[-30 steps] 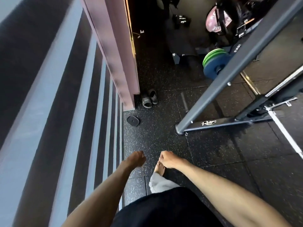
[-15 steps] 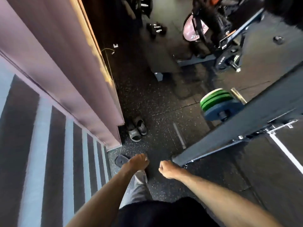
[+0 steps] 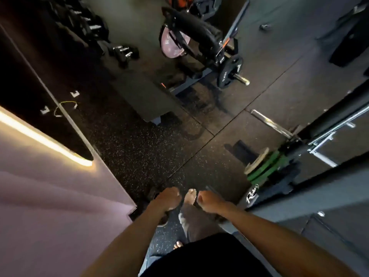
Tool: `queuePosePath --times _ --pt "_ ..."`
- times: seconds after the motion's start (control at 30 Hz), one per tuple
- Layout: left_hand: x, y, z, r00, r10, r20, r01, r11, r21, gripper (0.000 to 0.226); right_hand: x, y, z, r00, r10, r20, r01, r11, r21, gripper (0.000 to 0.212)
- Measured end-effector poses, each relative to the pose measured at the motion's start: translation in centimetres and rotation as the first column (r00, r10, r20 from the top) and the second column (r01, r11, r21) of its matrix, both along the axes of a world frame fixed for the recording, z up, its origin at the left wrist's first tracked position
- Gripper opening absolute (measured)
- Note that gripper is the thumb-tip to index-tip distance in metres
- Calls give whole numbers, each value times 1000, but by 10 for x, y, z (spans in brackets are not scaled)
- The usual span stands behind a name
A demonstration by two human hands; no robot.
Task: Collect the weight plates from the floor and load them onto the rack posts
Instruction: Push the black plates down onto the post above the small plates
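Observation:
My left hand [image 3: 168, 199] and my right hand [image 3: 207, 200] hang low in front of me, both curled into loose fists with nothing in them. To the right, a stack of green plates with a pale one on the end [image 3: 263, 166] sits on a bar at the dark rack frame [image 3: 319, 198]. Farther ahead a black 10 kg plate [image 3: 229, 71] hangs on a chrome post of another stand. My bare foot shows between my hands on the speckled black floor.
A pink wall panel [image 3: 50, 196] with a lit strip closes the left side. A flat bench [image 3: 143, 96] lies ahead at centre, dumbbells [image 3: 123, 51] behind it. A chrome bar [image 3: 269, 122] runs along the floor at right. Sandals lie partly hidden under my left hand.
I have walked forward: the pink wall, sandals and rack base slid toward me and the green plates came closer on the right. The small dark disc on the floor passed out of sight. Both hands stayed fisted.

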State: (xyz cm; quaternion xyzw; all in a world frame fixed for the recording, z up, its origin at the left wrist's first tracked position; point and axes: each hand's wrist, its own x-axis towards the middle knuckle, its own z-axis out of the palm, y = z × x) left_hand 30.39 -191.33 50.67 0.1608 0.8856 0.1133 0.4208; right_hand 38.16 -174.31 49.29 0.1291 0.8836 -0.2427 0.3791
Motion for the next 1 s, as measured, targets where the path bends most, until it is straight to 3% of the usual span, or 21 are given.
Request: queuePosePath --times 0.23,0.37,0.6,0.77,0.87,1.0 --pt "-154 73 11 964 -266 -30 266 964 -3 32 -122 20 -9 996 -89 22 90 990 -108 39" --pt "-242 116 23 937 -343 -58 343 939 -19 30 -181 40 4 957 -284 -57 276 954 -118 33" --pt "-322 205 24 778 -628 -29 627 778 -36 27 -223 77 6 829 -559 32 558 820 -130 32" --pt "-345 278 0 529 -848 36 848 529 1 25 -238 92 7 562 -823 74 827 557 -79 32" --pt "-344 321 -2 291 -955 54 956 293 18 25 -248 97 17 269 -961 61 963 267 -32 32" --pt "-330 361 8 14 -1000 24 997 15 71 24 -256 93 36 -96 -994 51 995 -97 -6 34"
